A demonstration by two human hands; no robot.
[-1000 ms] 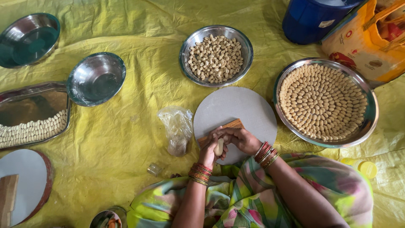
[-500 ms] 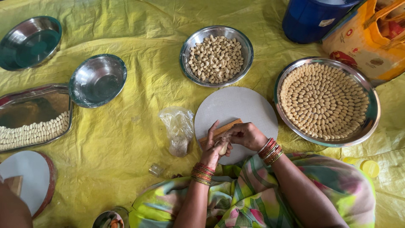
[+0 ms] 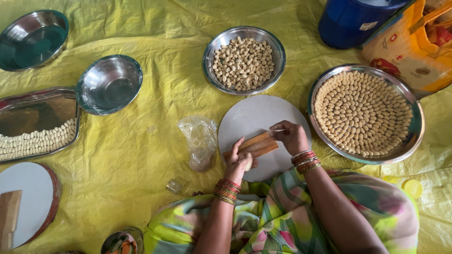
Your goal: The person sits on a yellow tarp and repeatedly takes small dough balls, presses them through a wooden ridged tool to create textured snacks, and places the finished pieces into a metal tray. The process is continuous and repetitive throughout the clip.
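The small dough piece is hidden under our left hand (image 3: 238,162), which presses on the wooden comb (image 3: 252,146). Our right hand (image 3: 291,136) pinches the comb's far end above the round grey board (image 3: 256,117). One steel bowl (image 3: 244,59) holds loose shaped pieces; the big tray (image 3: 365,113) holds them in rings. Compared with half a second ago, the comb lies flatter and more exposed.

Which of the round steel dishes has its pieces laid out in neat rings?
The big tray on the right, beside the right hand. The bowl above the round board holds a loose heap.
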